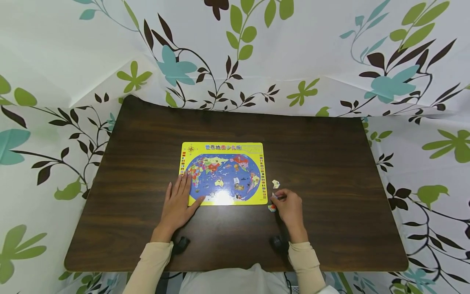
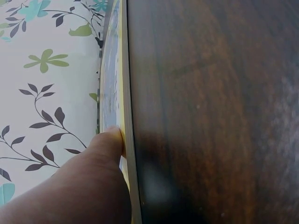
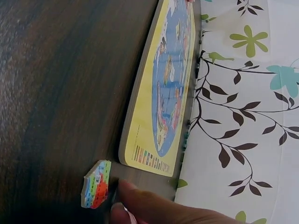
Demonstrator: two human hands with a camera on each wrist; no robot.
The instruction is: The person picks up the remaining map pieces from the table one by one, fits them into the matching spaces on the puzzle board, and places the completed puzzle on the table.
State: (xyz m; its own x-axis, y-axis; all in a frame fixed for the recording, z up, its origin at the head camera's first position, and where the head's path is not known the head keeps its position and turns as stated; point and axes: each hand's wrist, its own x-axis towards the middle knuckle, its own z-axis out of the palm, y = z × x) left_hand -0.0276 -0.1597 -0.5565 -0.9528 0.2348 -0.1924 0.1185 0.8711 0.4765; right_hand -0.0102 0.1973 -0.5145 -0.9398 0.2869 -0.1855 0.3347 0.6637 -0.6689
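Note:
A yellow-bordered world map jigsaw puzzle (image 1: 265, 192) lies flat on the table. My left hand (image 1: 177, 206) rests on its lower left corner with fingers straight, and the left wrist view shows the thumb (image 2: 107, 142) pressing on the edge. Just right of the board, my right hand (image 1: 291, 207) has its fingers curled and pinches a small puzzle piece (image 1: 273, 195), mostly covered by the fingertips. Above that lies a pale puzzle piece (image 1: 276, 184). Below it is a loose red, green and blue puzzle piece (image 3: 96, 185), apart from the hand.
The dark wooden table (image 1: 330, 175) spreads around the board. Behind it and at both sides hangs a white cloth (image 1: 315, 41) with leaf and flower prints. Dark rounded objects (image 1: 181, 245) sit by both wrists.

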